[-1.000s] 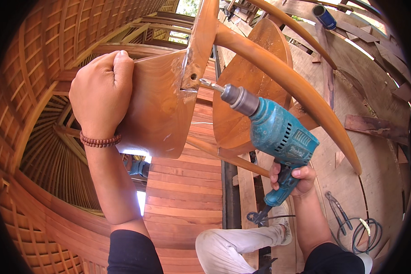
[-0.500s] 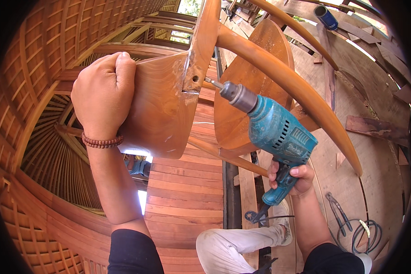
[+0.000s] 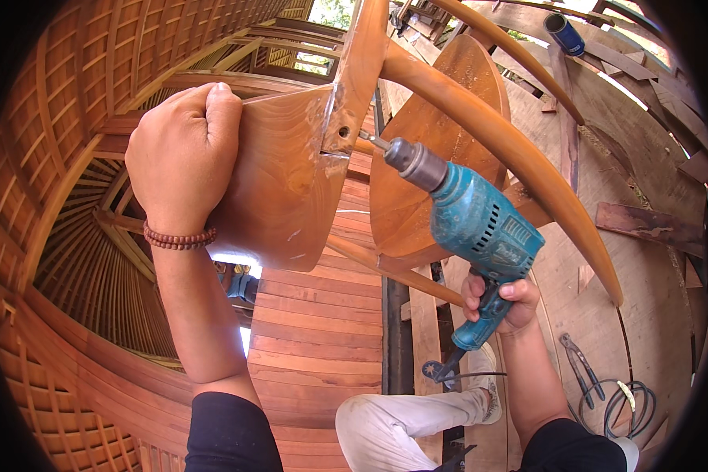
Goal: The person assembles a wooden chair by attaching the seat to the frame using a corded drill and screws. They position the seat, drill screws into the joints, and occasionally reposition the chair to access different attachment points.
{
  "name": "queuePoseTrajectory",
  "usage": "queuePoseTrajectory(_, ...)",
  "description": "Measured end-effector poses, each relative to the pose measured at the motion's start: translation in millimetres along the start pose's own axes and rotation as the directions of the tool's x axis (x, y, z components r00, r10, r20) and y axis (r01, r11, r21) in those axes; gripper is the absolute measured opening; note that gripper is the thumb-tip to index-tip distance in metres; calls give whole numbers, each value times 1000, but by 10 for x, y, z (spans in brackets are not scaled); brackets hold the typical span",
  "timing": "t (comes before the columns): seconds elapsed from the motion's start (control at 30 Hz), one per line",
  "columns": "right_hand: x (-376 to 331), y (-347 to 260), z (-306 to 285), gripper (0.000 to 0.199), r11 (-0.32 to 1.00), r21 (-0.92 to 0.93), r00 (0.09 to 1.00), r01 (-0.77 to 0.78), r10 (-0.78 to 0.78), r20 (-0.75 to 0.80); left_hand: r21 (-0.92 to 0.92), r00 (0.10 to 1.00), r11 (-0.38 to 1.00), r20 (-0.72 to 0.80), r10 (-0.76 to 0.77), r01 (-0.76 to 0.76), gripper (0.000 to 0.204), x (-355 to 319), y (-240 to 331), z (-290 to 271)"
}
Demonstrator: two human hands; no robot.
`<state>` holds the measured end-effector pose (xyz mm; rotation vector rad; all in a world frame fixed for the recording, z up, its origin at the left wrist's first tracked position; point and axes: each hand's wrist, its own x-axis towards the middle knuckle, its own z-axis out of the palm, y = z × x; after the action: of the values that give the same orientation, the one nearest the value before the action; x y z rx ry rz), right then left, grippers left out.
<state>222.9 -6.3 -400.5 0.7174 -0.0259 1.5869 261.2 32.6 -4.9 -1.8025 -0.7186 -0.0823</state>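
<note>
A reddish-brown wooden chair (image 3: 291, 181) lies tipped in front of me, with a curved panel, an upright post (image 3: 359, 71) and a long curved arm rail (image 3: 519, 149). My left hand (image 3: 182, 157) grips the edge of the curved panel, a bead bracelet on its wrist. My right hand (image 3: 502, 303) holds the handle of a teal electric drill (image 3: 472, 216). The drill's bit points up and left at the joint where the post meets the panel, its tip at or just short of the wood.
Wooden floorboards (image 3: 315, 338) run below the chair. Latticed wooden furniture (image 3: 71, 118) curves around the left side. Pliers (image 3: 580, 366) and a coiled cable (image 3: 633, 405) lie on the boards at lower right. A blue can (image 3: 565, 33) sits at top right. My bent leg (image 3: 409, 421) shows below.
The drill has shifted slightly left and down, keeping its bit aimed at the post joint. My left hand holds the panel in the same place.
</note>
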Motion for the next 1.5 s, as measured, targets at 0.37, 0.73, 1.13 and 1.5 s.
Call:
queuePoseTrajectory(0.37,-19,-12,-31,54,999,-37,1000,18,-18,-2,38,1000,999,5,-5,4,38,7,-2,-6)
queuePoseTrajectory(0.73,-123,-119,-73,55,977,-194,995,82,-91,-38,0,1000,1000,1,-1,1,38,-19,-7,-36)
queuePoseTrajectory(1.13,-246,-447,-241,54,924,-383,995,10,-45,-84,-295,971,938,-98,-219,182,48,-317,-366,-94)
queuePoseTrajectory(1.5,-307,-567,-281,55,898,-439,993,-37,-17,-118,-496,959,837,-26,-282,233,56,-362,-660,18)
